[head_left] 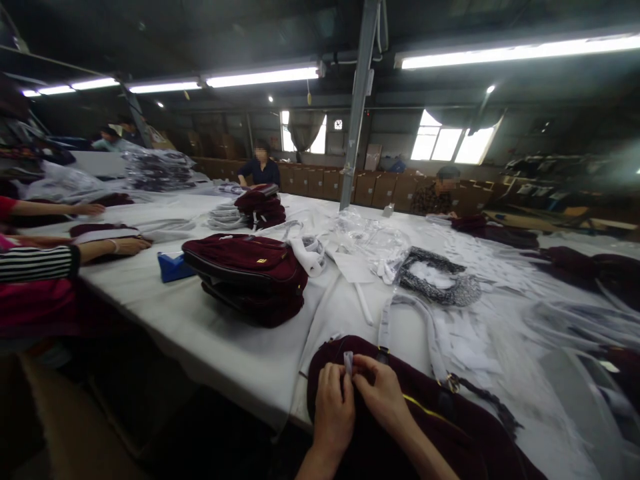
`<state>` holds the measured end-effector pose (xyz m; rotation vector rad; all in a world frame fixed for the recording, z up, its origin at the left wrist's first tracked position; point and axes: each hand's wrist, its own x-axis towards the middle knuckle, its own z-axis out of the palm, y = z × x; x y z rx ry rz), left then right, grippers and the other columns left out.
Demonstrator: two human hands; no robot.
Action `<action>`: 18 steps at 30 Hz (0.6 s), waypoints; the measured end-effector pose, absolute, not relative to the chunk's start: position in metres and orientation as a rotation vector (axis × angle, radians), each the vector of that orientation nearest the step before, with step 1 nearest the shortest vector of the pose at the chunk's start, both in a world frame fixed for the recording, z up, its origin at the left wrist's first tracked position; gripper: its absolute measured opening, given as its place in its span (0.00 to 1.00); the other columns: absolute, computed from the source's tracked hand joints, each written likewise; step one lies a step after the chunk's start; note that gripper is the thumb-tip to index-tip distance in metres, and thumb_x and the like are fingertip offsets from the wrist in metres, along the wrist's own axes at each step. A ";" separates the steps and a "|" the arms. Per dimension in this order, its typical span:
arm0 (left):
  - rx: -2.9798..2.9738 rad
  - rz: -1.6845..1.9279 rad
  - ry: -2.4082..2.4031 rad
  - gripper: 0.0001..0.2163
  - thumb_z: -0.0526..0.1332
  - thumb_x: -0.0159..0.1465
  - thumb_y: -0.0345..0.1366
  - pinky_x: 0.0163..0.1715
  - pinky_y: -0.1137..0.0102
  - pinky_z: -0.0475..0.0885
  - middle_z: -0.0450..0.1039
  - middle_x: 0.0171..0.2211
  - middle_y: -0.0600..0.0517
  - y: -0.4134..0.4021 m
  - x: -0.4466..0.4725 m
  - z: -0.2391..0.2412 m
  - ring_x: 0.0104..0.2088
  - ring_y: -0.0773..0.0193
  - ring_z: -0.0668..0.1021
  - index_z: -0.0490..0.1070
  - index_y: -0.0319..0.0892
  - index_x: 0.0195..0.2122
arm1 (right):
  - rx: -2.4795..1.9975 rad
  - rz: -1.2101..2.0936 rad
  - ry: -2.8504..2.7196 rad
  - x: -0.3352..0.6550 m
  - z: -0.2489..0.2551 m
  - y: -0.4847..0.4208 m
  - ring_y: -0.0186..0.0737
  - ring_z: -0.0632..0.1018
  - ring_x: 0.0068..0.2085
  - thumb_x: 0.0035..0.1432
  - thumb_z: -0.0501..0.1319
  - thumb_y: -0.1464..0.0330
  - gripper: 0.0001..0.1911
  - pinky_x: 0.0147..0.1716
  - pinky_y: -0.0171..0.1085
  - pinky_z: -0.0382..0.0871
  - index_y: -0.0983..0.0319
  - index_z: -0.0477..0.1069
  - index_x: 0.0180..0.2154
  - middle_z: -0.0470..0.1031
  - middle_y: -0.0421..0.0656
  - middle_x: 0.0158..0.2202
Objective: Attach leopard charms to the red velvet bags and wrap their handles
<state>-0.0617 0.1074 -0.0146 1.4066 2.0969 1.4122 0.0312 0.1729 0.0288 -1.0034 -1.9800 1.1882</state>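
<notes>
White strip [349, 361], long axis upright, tip up; left hand [334, 399], right hand [382, 389] pinching it

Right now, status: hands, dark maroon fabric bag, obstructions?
Left hand pinching small whitish strip, right hand at its edge. Maroon bag beneath both. White-wrapped handle loop beyond hands, apparently not blocking.

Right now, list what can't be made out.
All in the head view:
Small white strip: lower end hidden by the left fingers and right fingers.
Dark maroon fabric bag beneath: cut off by the bottom edge.
Gold emblem on the farther maroon fabric bag: too small to read.
Brown cardboard box: cut off lower left.
</notes>
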 end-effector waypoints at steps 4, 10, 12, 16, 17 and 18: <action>1.447 1.416 2.130 0.09 0.46 0.64 0.32 0.40 0.61 0.65 0.66 0.34 0.48 0.106 -0.061 -0.014 0.37 0.58 0.69 0.64 0.43 0.33 | -1.025 1.174 -1.943 0.030 0.029 0.170 0.43 0.77 0.34 0.50 0.60 0.69 0.08 0.36 0.36 0.70 0.62 0.73 0.34 0.77 0.43 0.32; 1.388 1.396 2.082 0.11 0.45 0.65 0.32 0.39 0.61 0.66 0.67 0.33 0.49 0.108 -0.063 -0.016 0.37 0.59 0.70 0.65 0.43 0.32 | -0.924 1.018 -1.998 0.035 0.021 0.167 0.38 0.75 0.32 0.55 0.58 0.70 0.03 0.34 0.33 0.66 0.61 0.70 0.32 0.74 0.39 0.29; 1.366 1.383 2.053 0.13 0.45 0.65 0.35 0.39 0.61 0.66 0.68 0.32 0.49 0.108 -0.064 -0.017 0.36 0.59 0.70 0.66 0.43 0.31 | -0.884 1.003 -2.022 0.037 0.021 0.168 0.37 0.75 0.32 0.56 0.57 0.70 0.03 0.34 0.32 0.65 0.61 0.69 0.32 0.74 0.38 0.29; 1.205 1.480 1.919 0.12 0.50 0.64 0.40 0.45 0.60 0.67 0.72 0.37 0.49 0.106 -0.070 -0.013 0.41 0.59 0.73 0.68 0.43 0.42 | -0.832 1.047 -2.028 0.041 0.025 0.171 0.37 0.74 0.32 0.58 0.56 0.68 0.04 0.33 0.32 0.65 0.61 0.68 0.33 0.73 0.39 0.30; 1.150 1.514 1.854 0.15 0.53 0.63 0.41 0.47 0.61 0.66 0.72 0.40 0.49 0.105 -0.073 -0.010 0.43 0.60 0.73 0.65 0.43 0.48 | -0.820 1.068 -2.023 0.042 0.027 0.172 0.37 0.74 0.32 0.58 0.56 0.68 0.04 0.33 0.32 0.65 0.61 0.68 0.33 0.73 0.39 0.30; 1.121 1.530 1.778 0.18 0.55 0.61 0.41 0.49 0.61 0.66 0.72 0.42 0.49 0.105 -0.075 -0.008 0.45 0.60 0.73 0.63 0.43 0.52 | -0.810 1.088 -2.019 0.043 0.028 0.173 0.37 0.74 0.33 0.58 0.56 0.67 0.05 0.33 0.32 0.65 0.61 0.68 0.33 0.73 0.39 0.30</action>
